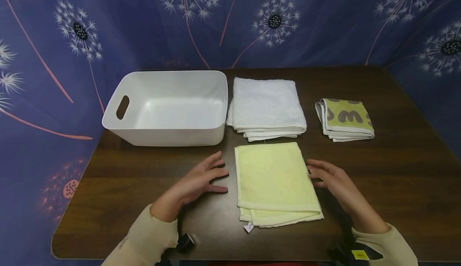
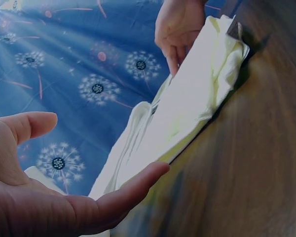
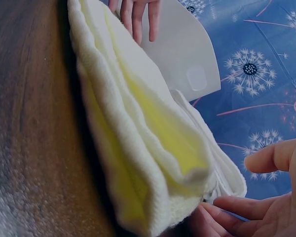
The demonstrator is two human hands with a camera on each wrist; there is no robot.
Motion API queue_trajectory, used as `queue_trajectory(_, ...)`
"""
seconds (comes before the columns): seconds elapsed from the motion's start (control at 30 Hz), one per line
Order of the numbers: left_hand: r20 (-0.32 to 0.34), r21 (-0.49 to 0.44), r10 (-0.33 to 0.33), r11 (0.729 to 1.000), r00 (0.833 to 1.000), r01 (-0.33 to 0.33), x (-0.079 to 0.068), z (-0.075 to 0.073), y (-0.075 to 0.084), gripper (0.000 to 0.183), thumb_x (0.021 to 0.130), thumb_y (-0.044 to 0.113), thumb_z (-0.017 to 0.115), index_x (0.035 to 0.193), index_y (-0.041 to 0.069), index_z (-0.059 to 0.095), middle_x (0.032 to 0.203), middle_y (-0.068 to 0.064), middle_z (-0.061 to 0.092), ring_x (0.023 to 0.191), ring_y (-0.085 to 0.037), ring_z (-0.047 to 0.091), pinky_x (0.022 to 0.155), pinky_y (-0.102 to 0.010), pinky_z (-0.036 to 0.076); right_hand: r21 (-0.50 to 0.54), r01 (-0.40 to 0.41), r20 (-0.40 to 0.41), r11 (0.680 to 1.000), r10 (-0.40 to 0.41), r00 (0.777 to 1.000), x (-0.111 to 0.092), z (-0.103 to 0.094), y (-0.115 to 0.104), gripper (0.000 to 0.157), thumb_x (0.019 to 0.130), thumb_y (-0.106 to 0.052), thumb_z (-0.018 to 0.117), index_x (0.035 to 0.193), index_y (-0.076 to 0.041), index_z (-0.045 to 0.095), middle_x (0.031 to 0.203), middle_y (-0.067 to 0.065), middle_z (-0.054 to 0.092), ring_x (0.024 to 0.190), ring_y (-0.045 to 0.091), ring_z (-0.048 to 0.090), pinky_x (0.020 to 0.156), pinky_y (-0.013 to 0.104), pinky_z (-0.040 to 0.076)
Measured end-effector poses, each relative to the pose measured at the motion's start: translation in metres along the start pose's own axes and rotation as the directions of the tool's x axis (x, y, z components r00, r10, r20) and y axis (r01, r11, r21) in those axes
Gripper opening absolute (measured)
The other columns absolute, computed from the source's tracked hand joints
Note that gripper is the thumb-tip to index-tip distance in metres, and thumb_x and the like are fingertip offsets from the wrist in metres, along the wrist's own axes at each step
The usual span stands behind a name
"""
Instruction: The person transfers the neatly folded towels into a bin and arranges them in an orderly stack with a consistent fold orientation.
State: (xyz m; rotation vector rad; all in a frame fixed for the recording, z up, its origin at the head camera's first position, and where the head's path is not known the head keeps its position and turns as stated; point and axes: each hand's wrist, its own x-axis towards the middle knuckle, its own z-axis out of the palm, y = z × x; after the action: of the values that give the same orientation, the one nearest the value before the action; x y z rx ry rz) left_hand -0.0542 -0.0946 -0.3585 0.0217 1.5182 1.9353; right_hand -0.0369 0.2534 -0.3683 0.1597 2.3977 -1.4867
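A pale yellow towel point(image 1: 275, 178), folded in layers, lies on the table with a small white tag at its near edge. To its left is my left hand point(image 1: 198, 180), fingers spread and apart from the cloth. My right hand point(image 1: 329, 180) is on the other side, its fingertips right at the towel's right edge. In the right wrist view the yellow towel point(image 3: 153, 123) shows its stacked folds, with the right-hand fingers point(image 3: 246, 212) close by its corner. Neither hand grips anything.
Behind the yellow towel lies a folded white towel point(image 1: 266, 104). A white plastic bin point(image 1: 176, 136) with a handle hole stands at the back left. Farther right is a small folded green-and-grey patterned towel point(image 1: 347, 118). A blue dandelion-print cloth point(image 1: 230, 26) hangs behind the wooden table point(image 1: 396, 178).
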Motion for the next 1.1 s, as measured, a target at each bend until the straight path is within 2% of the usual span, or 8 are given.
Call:
queue_trajectory(0.37, 0.038, -0.026, -0.044, 0.999, 0.998, 0.045, 0.009, 0.012, -0.006, 0.080, 0.089, 0.012, 0.054, 0.147, 0.000, 0.001, 0.150, -0.026, 0.008, 0.128, -0.042, 0.030, 0.087, -0.049, 0.047, -0.005, 0.010, 0.013, 1.000, -0.010, 1.000, 0.001, 0.001, 0.001, 0.053, 0.099, -0.027, 0.044, 0.136, 0.010, 0.035, 0.133, 0.029, 0.043, 0.111, 0.029, 0.048, 0.083, 0.032, 0.047)
queue_trajectory(0.67, 0.034, -0.026, -0.048, 0.998, 0.998, 0.049, 0.013, 0.022, -0.007, 0.077, 0.091, 0.015, 0.051, 0.147, -0.001, 0.001, 0.149, -0.026, 0.012, 0.129, -0.041, 0.030, 0.089, -0.049, 0.046, -0.022, -0.041, 0.013, 0.999, 0.042, 0.999, 0.001, 0.007, -0.001, 0.055, 0.098, -0.028, 0.045, 0.136, 0.011, 0.035, 0.135, 0.030, 0.038, 0.112, 0.033, 0.046, 0.091, 0.047, 0.042)
queue_trajectory(0.77, 0.041, -0.031, -0.029, 0.999, 0.999, 0.030, 0.016, 0.026, -0.008, 0.072, 0.092, 0.013, 0.049, 0.147, -0.001, 0.005, 0.149, -0.025, 0.016, 0.128, -0.040, 0.031, 0.089, -0.049, 0.046, -0.042, -0.058, 0.007, 0.997, 0.059, 0.998, 0.002, 0.010, -0.001, 0.054, 0.097, -0.026, 0.047, 0.136, 0.011, 0.035, 0.133, 0.030, 0.040, 0.107, 0.033, 0.047, 0.089, 0.044, 0.042)
queue_trajectory(0.87, 0.032, -0.044, -0.008, 0.999, 0.999, 0.010, 0.020, 0.031, -0.011, 0.067, 0.092, 0.010, 0.047, 0.146, -0.001, 0.010, 0.148, -0.024, 0.018, 0.128, -0.039, 0.032, 0.087, -0.049, 0.047, -0.066, -0.063, -0.003, 0.996, 0.063, 0.998, 0.002, 0.012, -0.002, 0.054, 0.096, -0.025, 0.049, 0.135, 0.011, 0.037, 0.132, 0.030, 0.041, 0.104, 0.032, 0.047, 0.084, 0.037, 0.044)
queue_trajectory(1.0, -0.021, -0.064, 0.005, 0.998, 1.000, -0.007, 0.023, 0.039, -0.016, 0.069, 0.090, 0.007, 0.049, 0.146, -0.002, 0.010, 0.148, -0.025, 0.014, 0.126, -0.040, 0.034, 0.085, -0.048, 0.048, -0.054, -0.055, -0.002, 0.997, 0.055, 0.998, 0.002, 0.014, -0.002, 0.054, 0.095, -0.024, 0.051, 0.134, 0.012, 0.037, 0.131, 0.030, 0.040, 0.098, 0.029, 0.049, 0.075, 0.028, 0.046)
queue_trajectory(1.1, -0.055, -0.060, 0.013, 0.998, 0.998, -0.016, 0.025, 0.044, -0.019, 0.073, 0.088, 0.007, 0.052, 0.147, -0.001, 0.009, 0.147, -0.026, 0.011, 0.123, -0.041, 0.036, 0.084, -0.047, 0.049, -0.013, -0.059, 0.000, 0.998, 0.059, 0.998, 0.002, 0.015, -0.003, 0.053, 0.096, -0.022, 0.050, 0.134, 0.012, 0.037, 0.129, 0.030, 0.041, 0.087, 0.023, 0.054, 0.069, 0.027, 0.048)
